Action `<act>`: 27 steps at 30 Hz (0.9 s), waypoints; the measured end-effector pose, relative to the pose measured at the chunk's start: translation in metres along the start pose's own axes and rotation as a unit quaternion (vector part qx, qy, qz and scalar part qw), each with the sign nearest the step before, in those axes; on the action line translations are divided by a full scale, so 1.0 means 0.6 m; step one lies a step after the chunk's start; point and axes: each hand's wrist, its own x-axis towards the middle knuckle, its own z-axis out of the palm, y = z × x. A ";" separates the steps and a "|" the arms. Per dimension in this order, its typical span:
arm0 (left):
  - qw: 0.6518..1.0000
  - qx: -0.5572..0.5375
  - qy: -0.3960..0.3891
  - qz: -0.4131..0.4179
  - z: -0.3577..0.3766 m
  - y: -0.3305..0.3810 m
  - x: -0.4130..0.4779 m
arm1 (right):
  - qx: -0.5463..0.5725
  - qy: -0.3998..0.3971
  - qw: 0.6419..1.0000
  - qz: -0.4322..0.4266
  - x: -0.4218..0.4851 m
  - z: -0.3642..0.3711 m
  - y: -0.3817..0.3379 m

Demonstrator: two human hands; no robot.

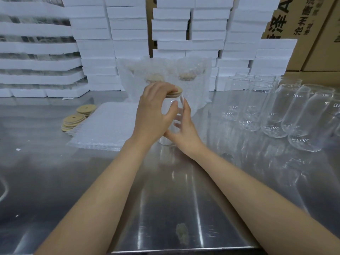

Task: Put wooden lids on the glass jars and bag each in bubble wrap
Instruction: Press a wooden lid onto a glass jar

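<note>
A clear glass jar (170, 109) stands upright on the steel table (165, 199) at the centre. A round wooden lid (175, 92) sits on its mouth. My left hand (153, 115) curls over the lid from the left, fingers on top and thumb against the glass. My right hand (184, 126) holds the jar's right side, fingers up along the glass. Loose wooden lids (76, 117) lie stacked at the left. Beside them lies a flat pile of bubble-wrap bags (106, 126). Behind the jar stand bagged, lidded jars (165, 76).
Several empty glass jars (287, 111) crowd the right side of the table. Stacks of white foam boxes (128, 34) line the back and left. Cardboard cartons (309, 24) stand at the back right. The table's front edge runs along the bottom.
</note>
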 end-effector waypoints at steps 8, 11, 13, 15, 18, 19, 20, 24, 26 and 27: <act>0.998 0.057 0.030 0.007 0.013 0.006 -0.002 | 0.008 -0.006 1.000 0.007 -0.002 -0.002 -0.002; 0.998 0.059 0.022 0.024 0.009 -0.006 -0.002 | 0.017 -0.005 1.000 0.017 -0.004 -0.001 -0.006; 0.998 0.048 0.008 0.037 0.007 -0.015 -0.014 | 0.018 -0.001 1.000 0.020 -0.005 -0.001 -0.009; 0.998 0.044 -0.012 0.039 0.006 -0.025 -0.029 | 0.018 0.007 1.000 0.021 -0.005 -0.004 -0.013; 0.994 0.032 0.028 -0.096 -0.013 -0.048 -0.038 | 0.003 0.015 1.000 0.018 -0.009 -0.017 -0.017; 0.982 0.052 0.058 -0.169 -0.026 -0.061 -0.037 | -0.003 0.015 1.000 0.018 -0.010 -0.022 -0.018; 0.964 0.097 0.067 -0.240 -0.042 -0.079 -0.037 | -0.005 0.016 1.000 0.018 -0.012 -0.028 -0.020; 0.863 0.338 -0.115 -0.357 -0.090 -0.128 -0.045 | -0.002 0.014 1.000 0.025 -0.013 -0.042 -0.025; 0.833 0.372 -0.171 -0.373 -0.091 -0.131 -0.049 | -0.001 0.010 1.000 0.026 -0.013 -0.041 -0.024; 0.826 0.376 -0.181 -0.379 -0.090 -0.131 -0.050 | -0.003 0.009 1.000 0.026 -0.014 -0.040 -0.024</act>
